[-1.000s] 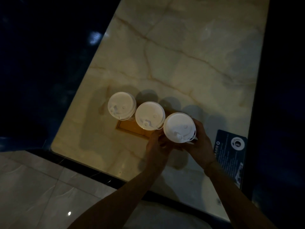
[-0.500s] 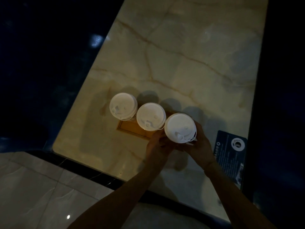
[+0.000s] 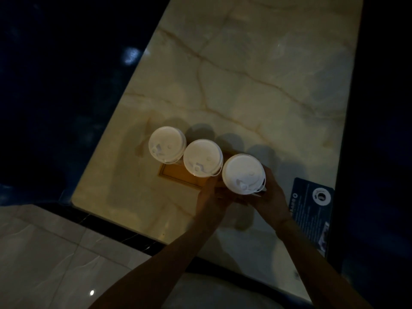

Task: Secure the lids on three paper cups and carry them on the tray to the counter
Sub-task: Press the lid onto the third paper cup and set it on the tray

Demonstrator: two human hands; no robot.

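Note:
Three paper cups with white lids stand in a diagonal row on a brown tray, which rests on a marble counter. The left cup and the middle cup stand untouched. The right cup is nearest to me, and both hands wrap around its body below the lid. My left hand holds its left side and my right hand its right side. The lid hides the fingers and the tray's right end. The light is dim.
A dark printed card lies on the counter just right of my right hand. The counter's left edge drops off into darkness, and its near edge has a black border above pale floor tiles. A dark strip runs along the counter's right side.
Hardly anything differs. The cups, the tray and both hands keep their places, and only the view shifts slightly.

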